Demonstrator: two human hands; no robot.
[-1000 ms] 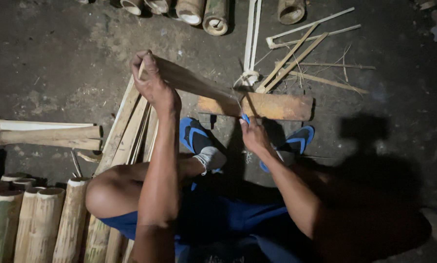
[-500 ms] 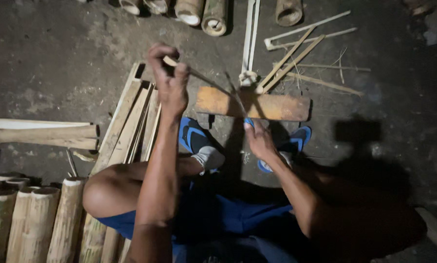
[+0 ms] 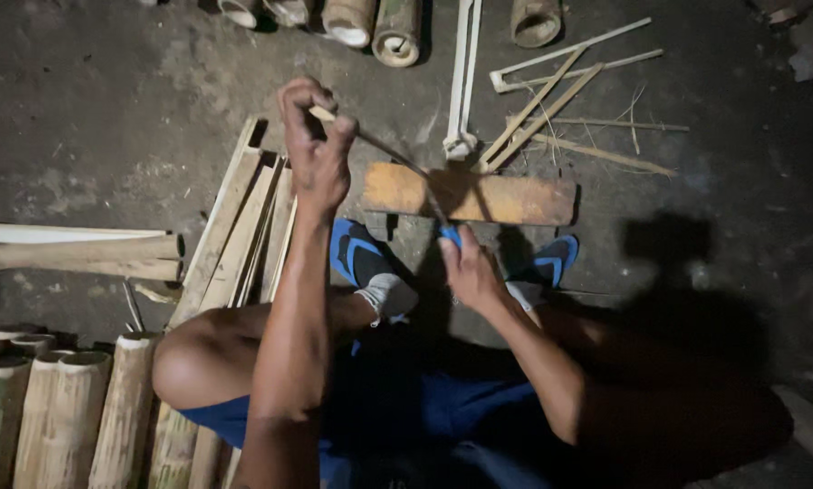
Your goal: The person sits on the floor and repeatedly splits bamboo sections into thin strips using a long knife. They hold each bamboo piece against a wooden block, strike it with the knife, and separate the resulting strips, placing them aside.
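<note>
The left hand (image 3: 316, 149) is closed in a pinch on the far end of a thin pale bamboo strip (image 3: 370, 140), held up off the floor. That strip slants down to the right hand (image 3: 468, 272), which is closed round a blue-handled knife (image 3: 446, 228) — the blade itself is too dark to make out, but it seems to meet the strip just above the handle. Both sit over the landmark here, a flat orange-brown wooden block (image 3: 506, 199) lying on the dark earth floor (image 3: 107, 109).

Relative to that block: the person's blue-and-black shoes (image 3: 361, 258) are just on the near side, almost touching it; a stack of split bamboo slats (image 3: 243, 226) lies to its left; loose thin splints (image 3: 551, 109) lie beyond it, w/ cut bamboo tube sections (image 3: 397, 32) further on.

Risk, as I judge it — the edge points roughly toward the pinching fingers (image 3: 334, 136), so a slip or sudden split along the grain could run the blade up into them. The strip is thin & could snap or whip. Feet are near the block, so a dropped knife lands close. Low light doesn't help.
</note>
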